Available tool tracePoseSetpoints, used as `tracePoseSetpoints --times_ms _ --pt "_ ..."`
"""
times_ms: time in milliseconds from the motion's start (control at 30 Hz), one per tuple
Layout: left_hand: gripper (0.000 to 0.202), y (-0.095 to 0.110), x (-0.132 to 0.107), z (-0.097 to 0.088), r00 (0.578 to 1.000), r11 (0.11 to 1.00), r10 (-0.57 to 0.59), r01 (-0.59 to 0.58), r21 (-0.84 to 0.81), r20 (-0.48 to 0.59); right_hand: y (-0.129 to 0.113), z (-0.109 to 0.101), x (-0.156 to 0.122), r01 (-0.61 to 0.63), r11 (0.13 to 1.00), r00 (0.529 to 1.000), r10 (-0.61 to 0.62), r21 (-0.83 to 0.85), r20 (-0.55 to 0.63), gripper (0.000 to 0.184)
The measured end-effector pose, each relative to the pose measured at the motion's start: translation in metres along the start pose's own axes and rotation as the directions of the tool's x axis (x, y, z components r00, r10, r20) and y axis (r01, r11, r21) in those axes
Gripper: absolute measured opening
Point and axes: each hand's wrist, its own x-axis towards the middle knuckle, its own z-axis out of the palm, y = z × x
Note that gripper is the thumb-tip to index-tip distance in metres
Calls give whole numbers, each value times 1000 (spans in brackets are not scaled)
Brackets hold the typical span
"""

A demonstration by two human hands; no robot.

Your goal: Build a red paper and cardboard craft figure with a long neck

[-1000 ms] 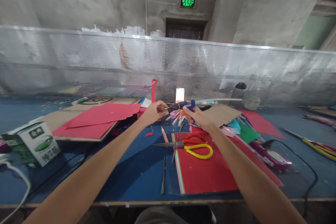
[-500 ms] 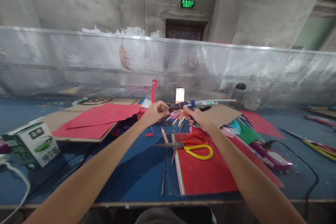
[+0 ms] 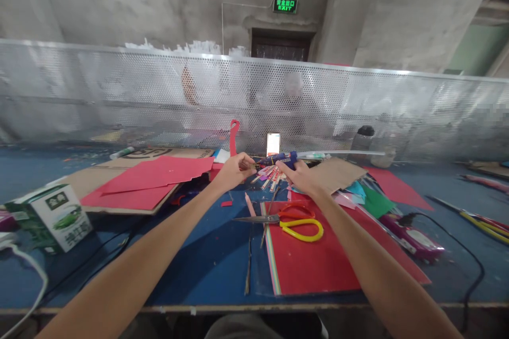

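My right hand (image 3: 296, 176) grips a blue hot glue gun (image 3: 284, 158), its nozzle pointing left. A long whitish glue stick (image 3: 342, 153) extends rightward from behind it. Just left of the nozzle, the fingers of my left hand (image 3: 237, 168) are pinched together around something small that I cannot make out. Behind that hand a red paper strip (image 3: 233, 137) with a curled top stands upright; whether it touches the hand is unclear. Below the glue gun, several printed paper strips (image 3: 272, 179) fan out on the table. Closer to me, scissors (image 3: 292, 222) lie across a stack of red paper (image 3: 318, 270).
Red sheets (image 3: 155, 177) on cardboard lie at left, beside a green-and-white carton (image 3: 53, 218). A lit phone (image 3: 273, 144) leans near the perforated metal screen (image 3: 159, 95). At right are a purple device (image 3: 415, 237) with a black cable, more scissors (image 3: 473, 220) and a dark-capped bottle (image 3: 362, 140).
The glue gun has shifted slightly within my right hand's reach, and its glue stick now extends farther right. My left hand stays almost in place.
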Motion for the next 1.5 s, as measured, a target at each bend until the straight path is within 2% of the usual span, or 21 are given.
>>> tracePoseSetpoints --times_ms 200,533,767,967,1067,1233,1500 --pt "24 -3 0 2 1000 1000 -5 5 -1 5 -3 1 -1 129 987 989 -134 -94 -55 38" --pt "22 2 -3 2 1000 1000 -17 16 13 21 -3 3 -2 219 954 972 -233 -206 -44 39" --pt "24 -4 -2 2 1000 999 9 -10 48 19 -3 5 -1 232 949 967 -248 -214 -54 36" --pt "23 -2 -3 0 999 998 -47 46 35 16 -7 3 -2 217 947 974 -226 -239 -13 39" --pt "21 -1 -2 0 999 999 -32 31 44 9 -7 2 -2 210 948 976 -217 -241 -3 39" --pt "20 -6 0 -1 1000 997 6 -6 79 -1 -8 -1 -3 217 958 975 -220 -187 3 36" --pt "20 -4 -4 3 999 997 -14 12 76 29 -12 3 -3 221 958 975 -220 -183 25 36"
